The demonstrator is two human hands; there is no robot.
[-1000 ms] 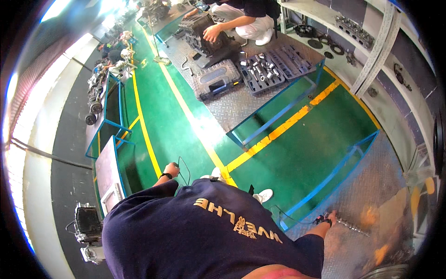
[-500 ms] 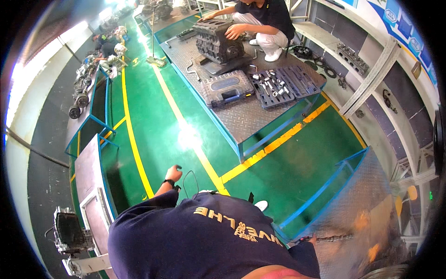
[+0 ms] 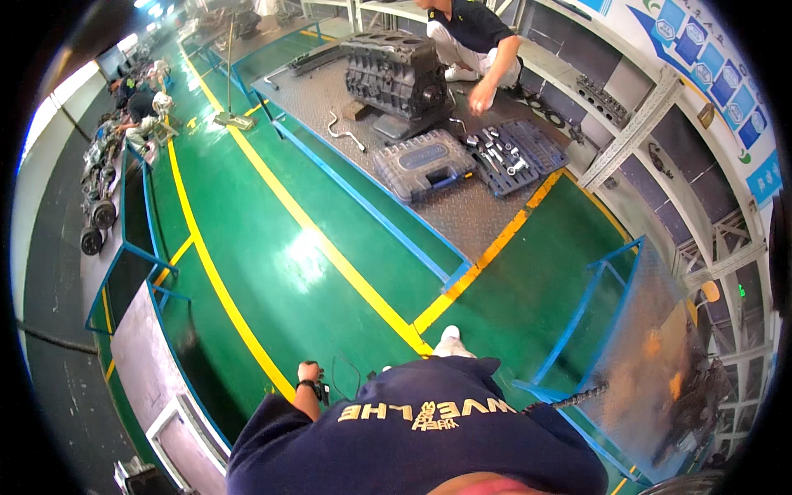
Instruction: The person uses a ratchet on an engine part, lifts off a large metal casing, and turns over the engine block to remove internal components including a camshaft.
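My left hand (image 3: 308, 371) hangs low beside my body over the green floor, its fingers curled in. A black band (image 3: 312, 388) with a dark device goes round that wrist, and a thin black cable (image 3: 346, 373) loops next to it. Nothing shows in the hand. My right hand is hidden behind my dark blue shirt (image 3: 412, 429). At my right side a dark, ridged metal shaft (image 3: 579, 398) sticks out past the shirt. Whether the right hand holds it cannot be seen.
Ahead, a metal-topped table (image 3: 445, 219) bears an engine block (image 3: 396, 78), a closed tool case (image 3: 425, 165) and an open socket set (image 3: 511, 157). A co-worker (image 3: 474, 41) crouches behind. Another table (image 3: 652, 330) stands right, a bench (image 3: 144, 355) left. A broom (image 3: 235, 121) is further off.
My view has shifted, and a white shoe now shows farther forward. My left hand looks more tightly curled. My right hand has gone out of sight. The co-worker's hand has moved from the engine block towards the sockets.
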